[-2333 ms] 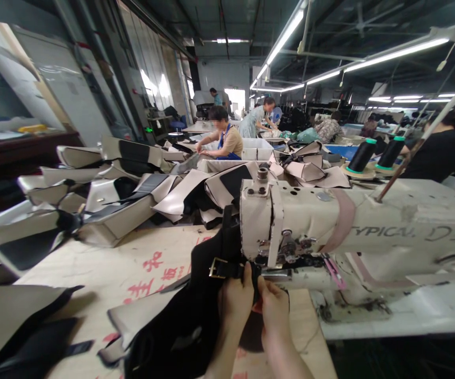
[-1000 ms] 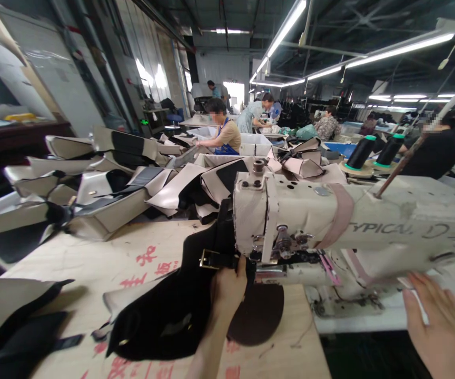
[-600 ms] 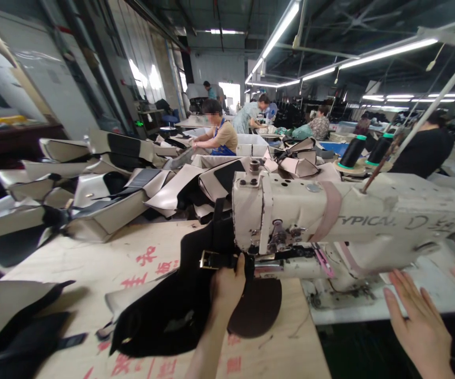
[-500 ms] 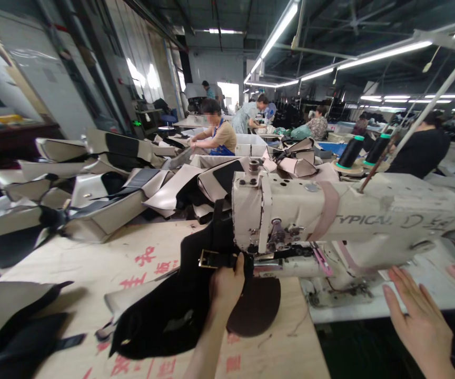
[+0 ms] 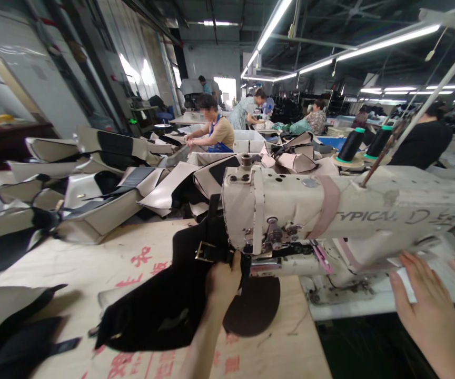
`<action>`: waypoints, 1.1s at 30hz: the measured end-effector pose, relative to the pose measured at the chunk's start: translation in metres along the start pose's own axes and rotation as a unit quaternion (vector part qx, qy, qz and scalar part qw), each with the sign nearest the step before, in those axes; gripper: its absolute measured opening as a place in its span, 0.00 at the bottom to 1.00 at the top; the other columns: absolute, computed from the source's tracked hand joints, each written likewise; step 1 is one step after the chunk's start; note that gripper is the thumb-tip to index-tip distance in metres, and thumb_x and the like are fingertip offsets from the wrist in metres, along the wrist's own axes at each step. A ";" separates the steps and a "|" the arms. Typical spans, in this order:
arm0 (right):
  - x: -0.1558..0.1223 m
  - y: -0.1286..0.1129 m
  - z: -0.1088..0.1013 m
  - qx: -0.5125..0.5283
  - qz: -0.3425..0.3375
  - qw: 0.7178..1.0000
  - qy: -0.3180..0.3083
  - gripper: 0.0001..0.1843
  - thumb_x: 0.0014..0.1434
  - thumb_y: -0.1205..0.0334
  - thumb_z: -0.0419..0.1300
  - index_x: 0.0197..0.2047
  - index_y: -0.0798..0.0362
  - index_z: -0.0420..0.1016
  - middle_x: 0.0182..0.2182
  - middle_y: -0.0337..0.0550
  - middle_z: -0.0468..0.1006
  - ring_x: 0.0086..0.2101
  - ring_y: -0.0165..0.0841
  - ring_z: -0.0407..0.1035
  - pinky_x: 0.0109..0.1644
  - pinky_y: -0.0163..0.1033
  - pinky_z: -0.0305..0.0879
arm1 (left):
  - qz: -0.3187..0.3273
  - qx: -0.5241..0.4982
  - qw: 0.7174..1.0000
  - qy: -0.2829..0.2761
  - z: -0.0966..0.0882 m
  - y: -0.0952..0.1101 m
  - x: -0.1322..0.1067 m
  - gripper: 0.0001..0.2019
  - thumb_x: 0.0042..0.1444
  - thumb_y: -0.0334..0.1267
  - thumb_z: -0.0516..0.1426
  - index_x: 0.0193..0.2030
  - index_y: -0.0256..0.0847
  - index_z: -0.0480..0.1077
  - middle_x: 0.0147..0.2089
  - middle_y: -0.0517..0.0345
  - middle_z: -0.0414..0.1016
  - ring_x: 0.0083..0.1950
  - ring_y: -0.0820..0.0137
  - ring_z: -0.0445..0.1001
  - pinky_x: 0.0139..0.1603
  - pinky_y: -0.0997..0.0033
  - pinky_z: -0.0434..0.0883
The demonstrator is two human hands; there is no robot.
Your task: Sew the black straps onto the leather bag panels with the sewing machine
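My left hand [image 5: 223, 279] is closed on a black bag piece [image 5: 160, 305] beside the sewing machine's head, thumb and fingers at a strap with a gold-coloured buckle [image 5: 205, 251]. The piece's upper end reaches the needle area of the sewing machine [image 5: 283, 210]; the needle itself is hidden. Its lower end spreads over the wooden board. Just right of my left wrist is a dark brown rounded flap [image 5: 256, 308]. My right hand [image 5: 428, 305] is open, fingers stretched out over the white machine table. Something white shows between its thumb and fingers; I cannot tell what.
Beige-and-black bag pieces [image 5: 101, 210] lie heaped behind the board [image 5: 132, 268], and another lies at front left. Two black thread cones [image 5: 352, 145] stand behind the machine. Farther back, a person in a blue apron [image 5: 215, 129] works at white bins, with other people beyond.
My right hand has moved slightly up and to the right, and white now shows beside its thumb. My left hand keeps its hold on the bag piece. The whole view has shifted a little.
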State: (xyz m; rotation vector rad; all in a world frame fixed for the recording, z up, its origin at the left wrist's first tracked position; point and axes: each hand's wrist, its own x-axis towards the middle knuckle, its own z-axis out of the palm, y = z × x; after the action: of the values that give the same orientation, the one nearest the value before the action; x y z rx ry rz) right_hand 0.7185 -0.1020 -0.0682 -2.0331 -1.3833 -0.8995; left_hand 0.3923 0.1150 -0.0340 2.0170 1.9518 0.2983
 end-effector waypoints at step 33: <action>-0.025 0.002 0.009 0.046 -0.003 0.999 0.006 0.27 0.60 0.55 0.51 0.61 0.56 0.58 0.54 0.48 0.65 0.52 0.44 0.62 0.56 0.46 0.57 | -0.001 -0.079 0.997 -0.025 0.001 -0.002 0.007 0.17 0.59 0.41 0.49 0.33 0.33 0.76 0.31 0.44 0.78 0.39 0.65 0.76 0.31 0.76 0.64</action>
State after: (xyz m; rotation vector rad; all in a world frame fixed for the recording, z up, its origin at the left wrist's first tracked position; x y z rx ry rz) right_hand 0.7158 -0.1111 -0.0929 -1.9526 -1.4000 -0.8339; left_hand 0.3910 0.1217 -0.0359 1.9032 1.8391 0.3842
